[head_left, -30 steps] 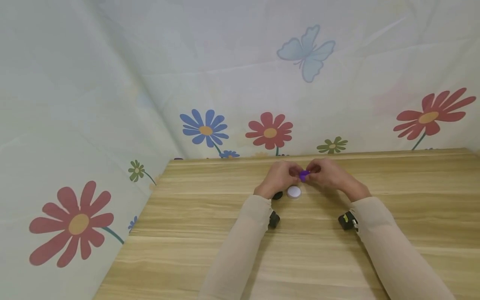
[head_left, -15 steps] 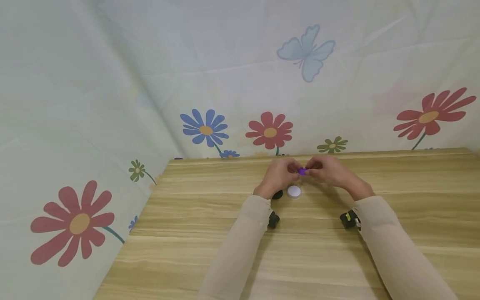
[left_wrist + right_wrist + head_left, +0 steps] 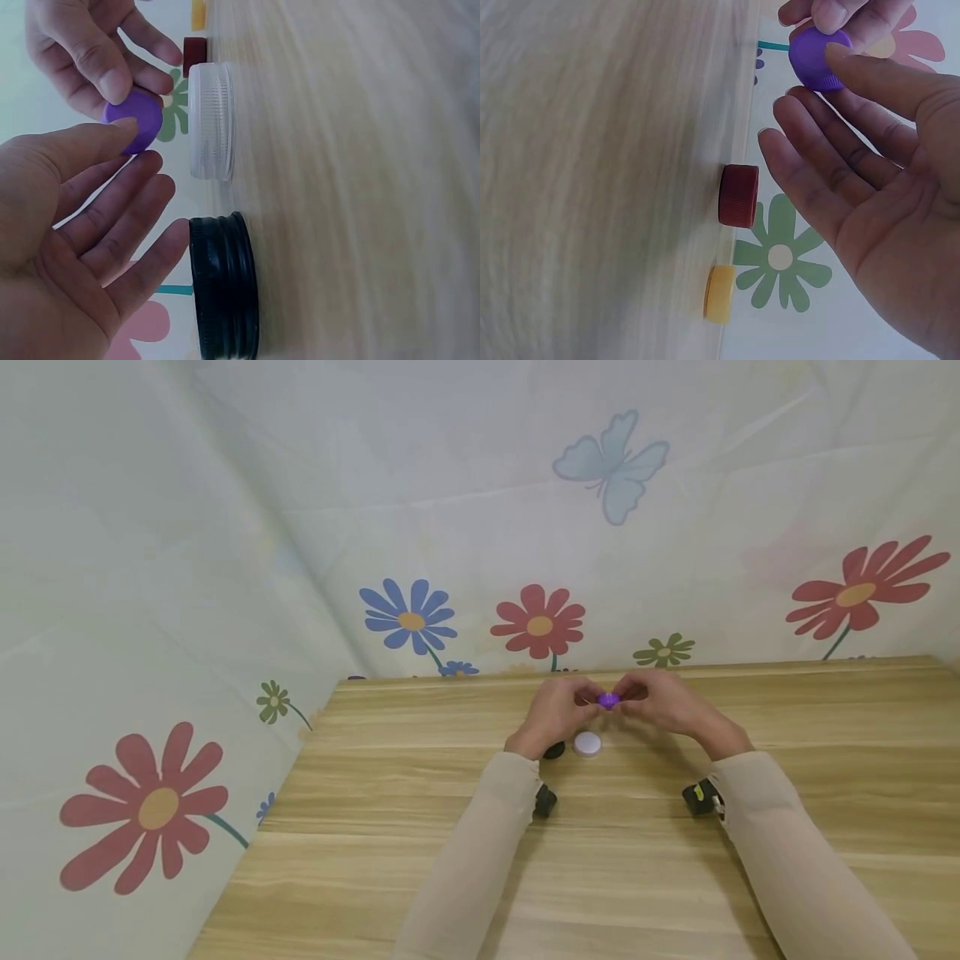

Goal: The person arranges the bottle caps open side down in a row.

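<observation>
A small purple bottle cap (image 3: pixel 609 702) is held up off the table between both hands. My left hand (image 3: pixel 557 710) pinches its left side, and my right hand (image 3: pixel 660 703) pinches its right side. In the left wrist view the thumbs of both hands rest on the purple cap (image 3: pixel 142 120). The right wrist view shows the ridged edge of the purple cap (image 3: pixel 817 60), with the lower fingers spread away from it. On the table below the hands lie a white lid (image 3: pixel 588 744) and, partly hidden by my left wrist, a black lid (image 3: pixel 555 750).
The right wrist view shows a dark red cap (image 3: pixel 739 196) and a yellow cap (image 3: pixel 720 294) on the table, hidden behind the right hand in the head view. A flowered cloth (image 3: pixel 465 527) hangs behind the wooden table (image 3: pixel 390 793).
Both hands have risen slightly with the purple cap, away from the white lid. The cap has been turned, and its wider side now faces up more. The lids have stayed put.
</observation>
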